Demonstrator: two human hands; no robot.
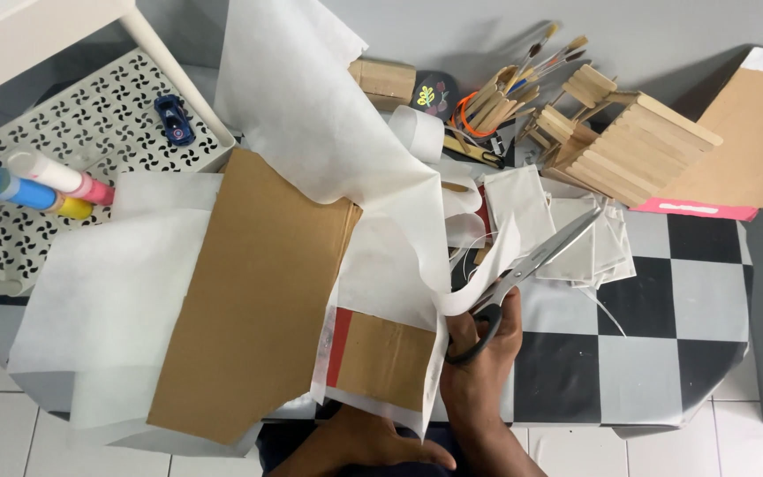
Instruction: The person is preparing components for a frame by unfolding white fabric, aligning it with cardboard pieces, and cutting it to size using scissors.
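Note:
My right hand (479, 371) grips a pair of scissors (536, 261) with black handles; the blades point up and to the right, over a large sheet of white fabric-like paper (311, 115). The sheet's lower edge curls right at the blades. Low at the table's near edge, my left hand (373, 446) lies partly under the white sheet and a brown cardboard piece (258, 291), its fingers spread flat; I cannot tell whether it grips anything. A smaller cardboard piece with a red stripe (381, 358) lies between my hands.
The table has a black-and-white checkered top (664, 309). Small white cut squares (567, 230) lie right of the scissors. Behind stand a wooden stick house (629, 146), brushes and sticks in a holder (496, 97), a cardboard box (744, 150), and a white perforated cart (90, 132) holding glue tubes (41, 185).

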